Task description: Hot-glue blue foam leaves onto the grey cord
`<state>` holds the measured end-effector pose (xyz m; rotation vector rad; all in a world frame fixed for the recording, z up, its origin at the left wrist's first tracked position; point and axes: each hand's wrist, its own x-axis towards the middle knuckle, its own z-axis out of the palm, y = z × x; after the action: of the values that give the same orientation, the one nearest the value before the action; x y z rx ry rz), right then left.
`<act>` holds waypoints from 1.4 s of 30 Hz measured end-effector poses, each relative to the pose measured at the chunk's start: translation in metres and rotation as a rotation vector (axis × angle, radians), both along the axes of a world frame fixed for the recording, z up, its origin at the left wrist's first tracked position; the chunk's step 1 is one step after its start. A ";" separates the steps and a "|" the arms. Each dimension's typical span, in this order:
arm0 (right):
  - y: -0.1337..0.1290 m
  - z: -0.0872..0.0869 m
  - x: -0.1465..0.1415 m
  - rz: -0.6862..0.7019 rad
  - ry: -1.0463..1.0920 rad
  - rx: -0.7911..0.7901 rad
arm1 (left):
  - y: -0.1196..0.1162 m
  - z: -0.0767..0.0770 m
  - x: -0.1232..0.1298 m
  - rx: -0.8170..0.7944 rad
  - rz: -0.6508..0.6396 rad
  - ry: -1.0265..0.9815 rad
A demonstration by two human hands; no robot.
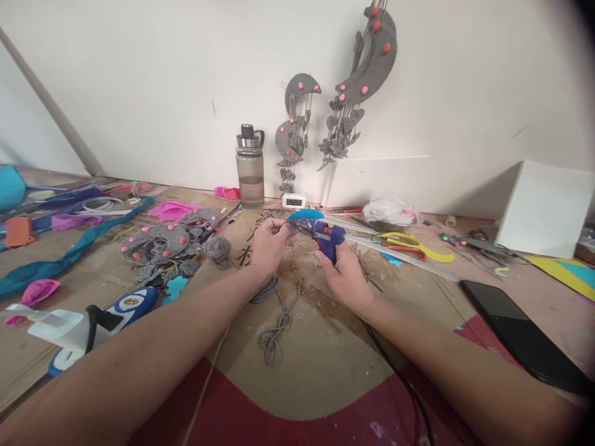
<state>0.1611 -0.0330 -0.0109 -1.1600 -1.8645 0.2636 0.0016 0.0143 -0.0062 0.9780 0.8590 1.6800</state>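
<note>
My right hand is wrapped round the handle of a blue hot glue gun, whose nozzle points left. A long clear glue stick sticks out of its back. My left hand is closed in a pinch at the nozzle, with grey yarn hanging from the fingers. A small grey part shows at the fingertips, too small to make out. The yarn runs down to a loose tangle on the cardboard. Right behind the nozzle is a bright blue piece, partly hidden by the gun.
Left lie grey felt crescents with pompoms, a yarn ball and a blue-white tool. Behind are a bottle, a small clock and hanging crescent mobiles. Right are yellow-handled scissors, a phone and the gun's black cord.
</note>
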 end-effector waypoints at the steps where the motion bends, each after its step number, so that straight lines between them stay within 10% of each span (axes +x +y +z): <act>1: 0.000 0.000 0.000 0.001 0.009 -0.006 | 0.000 0.000 0.000 -0.001 0.009 -0.005; 9: 0.018 0.000 0.011 -0.003 0.200 -0.108 | 0.010 0.002 -0.011 -0.026 0.146 -0.098; 18: 0.044 -0.007 0.027 -0.379 -0.247 -0.292 | 0.016 0.010 -0.020 0.066 0.182 -0.101; 26: 0.032 0.006 0.035 -0.371 -0.418 0.125 | 0.004 0.017 -0.008 0.094 0.128 -0.023; 37: 0.001 0.019 -0.023 0.349 0.588 -0.314 | -0.019 0.009 0.008 0.293 0.081 0.409; 42: -0.004 0.021 -0.031 0.410 0.719 -0.466 | -0.028 0.013 0.013 0.271 0.068 0.382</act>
<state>0.1302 -0.0373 0.0099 -0.7914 -1.3912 1.2269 0.0146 -0.0132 0.0069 1.5044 0.9321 1.7244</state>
